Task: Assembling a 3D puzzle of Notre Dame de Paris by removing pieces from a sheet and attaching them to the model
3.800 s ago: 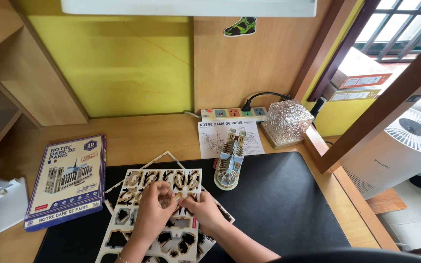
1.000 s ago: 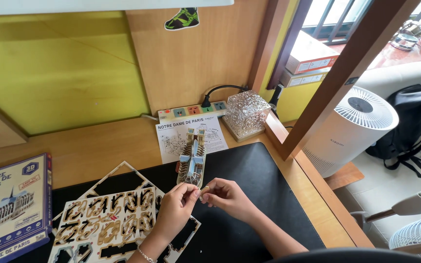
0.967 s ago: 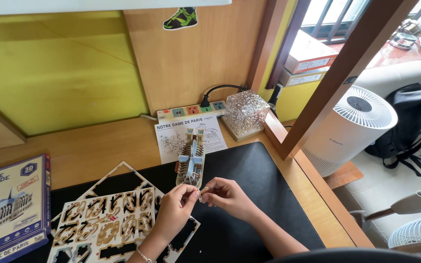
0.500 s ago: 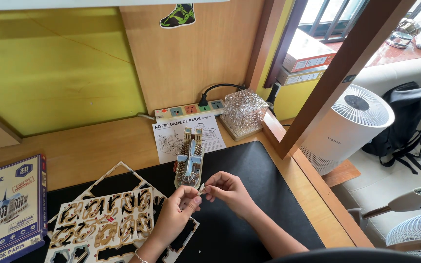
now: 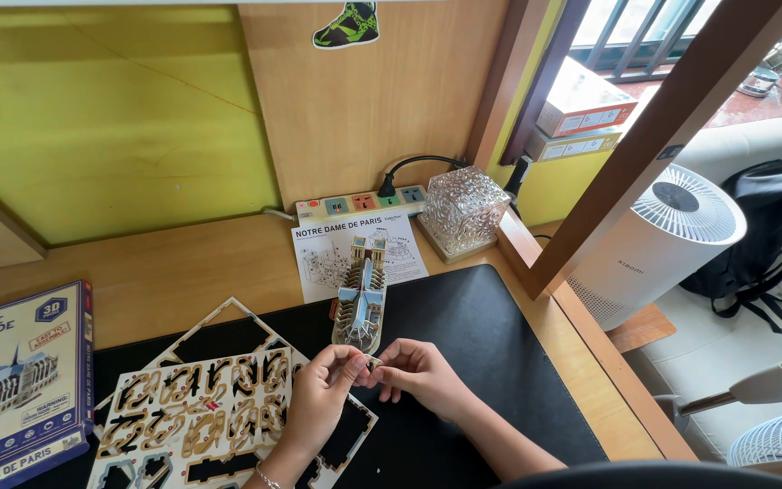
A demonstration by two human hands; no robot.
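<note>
Between your two hands, at the middle of the black mat (image 5: 500,362), sits a tiny puzzle piece (image 5: 371,362). Your left hand (image 5: 323,398) and your right hand (image 5: 418,371) meet fingertip to fingertip, and both pinch this piece; its shape is too small to make out. Both hands hover just above the mat, with the left wrist crossing over the punched card sheets (image 5: 201,417).

Directly beyond your fingertips, very close to them, stands the partly built cathedral model (image 5: 361,303), upright on the mat, with its two towers at the far end. Just beyond the model lies the printed instruction leaflet (image 5: 319,258) on the bare wood of the table (image 5: 165,272).

To the left of your left hand, the card sheets lie stacked and fanned, overlapping the mat edge; many cut-outs are already empty and show black. Further left, well apart from the hands, the blue puzzle box (image 5: 20,380) lies flat on the table.

Beyond the leaflet, a power strip (image 5: 355,201) rests against the wooden back panel, with one black plug inserted. To its right, just beside it, stands a clear textured cube lamp (image 5: 463,210).

Far to the right of your right hand, off the table, stand a white cylindrical air purifier (image 5: 662,240) and a black backpack (image 5: 762,226).
</note>
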